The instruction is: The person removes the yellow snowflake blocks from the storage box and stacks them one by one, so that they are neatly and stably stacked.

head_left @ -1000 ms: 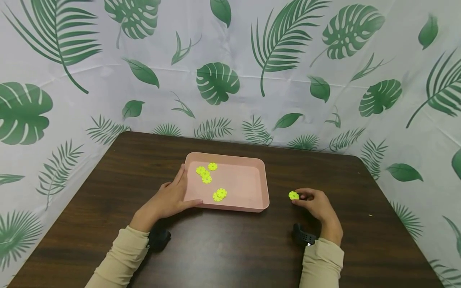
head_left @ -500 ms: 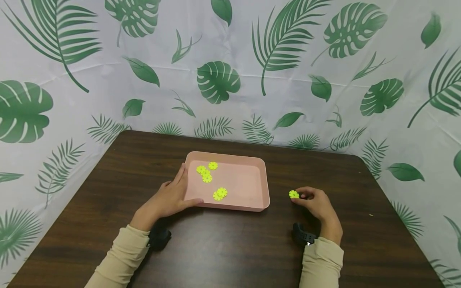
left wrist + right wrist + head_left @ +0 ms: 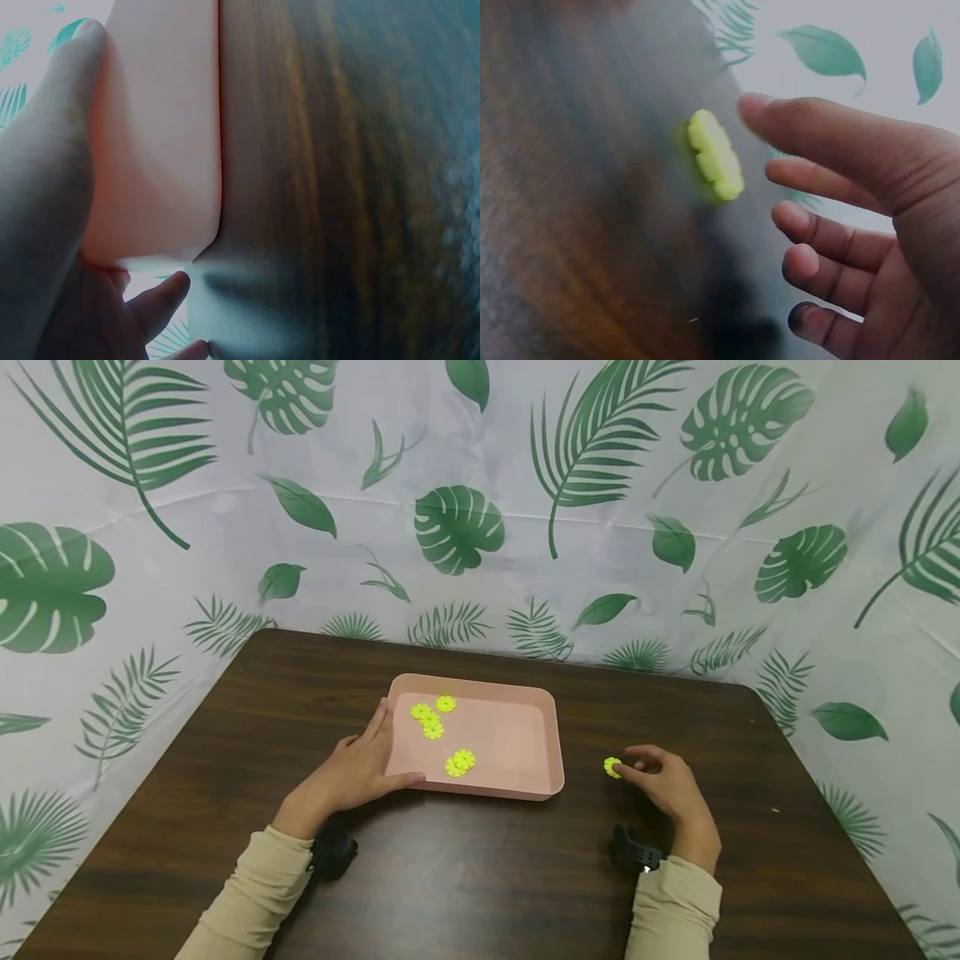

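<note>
A shallow pink tray (image 3: 517, 783) sits mid-table. Along its left side and front corner, my left hand (image 3: 352, 774) rests with fingers and thumb outstretched; the left wrist view has the tray's wall (image 3: 161, 135) between thumb and fingers. To the right of the tray is a notched neon-yellow plastic disc (image 3: 611, 767). My right hand (image 3: 663, 777) is just beside it, and a fingertip overlaps the disc in the head view. From the right wrist, a gap shows between the disc (image 3: 718, 157) and the parted, loosely bent fingers.
Several matching yellow discs (image 3: 432, 730) lie in the tray's left half, some overlapping, with a pair (image 3: 460, 762) near its front wall. The dark wooden table (image 3: 480, 877) meets a leaf-print cloth (image 3: 457, 460) behind. A tiny pale scrap (image 3: 776, 810) lies at right.
My right hand has let go of the yellow disc it pinched and shifted slightly right. The left hand keeps its place at the tray.
</note>
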The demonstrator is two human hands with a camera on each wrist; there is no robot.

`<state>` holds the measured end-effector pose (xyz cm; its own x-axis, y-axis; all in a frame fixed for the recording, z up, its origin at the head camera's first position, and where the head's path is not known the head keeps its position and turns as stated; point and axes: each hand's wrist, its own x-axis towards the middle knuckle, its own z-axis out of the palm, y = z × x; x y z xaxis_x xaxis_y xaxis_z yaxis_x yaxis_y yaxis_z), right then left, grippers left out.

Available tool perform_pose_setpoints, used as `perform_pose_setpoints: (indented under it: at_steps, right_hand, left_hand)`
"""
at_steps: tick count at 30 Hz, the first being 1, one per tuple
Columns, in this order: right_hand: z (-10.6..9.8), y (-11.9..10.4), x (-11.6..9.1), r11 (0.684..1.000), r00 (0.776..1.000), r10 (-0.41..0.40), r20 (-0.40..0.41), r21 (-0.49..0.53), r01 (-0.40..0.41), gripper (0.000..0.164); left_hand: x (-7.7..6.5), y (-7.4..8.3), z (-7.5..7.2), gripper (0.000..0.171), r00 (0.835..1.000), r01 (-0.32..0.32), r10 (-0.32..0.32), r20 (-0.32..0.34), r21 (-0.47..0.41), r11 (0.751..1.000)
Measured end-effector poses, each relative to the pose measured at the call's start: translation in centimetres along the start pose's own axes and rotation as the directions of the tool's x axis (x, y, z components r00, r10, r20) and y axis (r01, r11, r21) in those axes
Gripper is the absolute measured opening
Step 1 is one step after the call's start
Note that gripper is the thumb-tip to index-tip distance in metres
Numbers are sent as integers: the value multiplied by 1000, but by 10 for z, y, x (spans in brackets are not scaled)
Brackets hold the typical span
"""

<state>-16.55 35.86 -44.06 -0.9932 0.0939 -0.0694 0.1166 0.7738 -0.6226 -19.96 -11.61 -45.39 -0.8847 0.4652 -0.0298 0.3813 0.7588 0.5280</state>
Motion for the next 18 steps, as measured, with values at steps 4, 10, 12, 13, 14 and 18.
perform_pose_setpoints:
  at_steps: [4,10,12,13,14,18]
  right_hand:
    - [-8,-11,-3,999,997,-34,-71,-12,33,58]
    - [-8,-34,-2,994,983,-107,-148,-6,108,55]
    - [-4,-44,0,992,980,-125,-158,8,128,54]
    - [-2,-50,2,990,978,-137,-159,12,141,54]
    - [1,-56,4,989,976,-147,-158,10,150,53]
    - [15,-79,12,980,972,-193,-131,23,197,49]
  left_hand:
    - [0,1,-2,117,1000,1,-1,9,-7,1000]
    - [0,2,-3,118,1000,8,-8,16,-4,1000]
    - [0,2,-3,118,1000,11,-11,14,-1,1000]
    - [-1,2,-3,118,1000,10,-10,11,-1,1000]
    - [-1,2,-3,118,1000,11,-11,11,-2,1000]
    - [-3,1,-2,119,1000,18,-18,9,-3,1000]
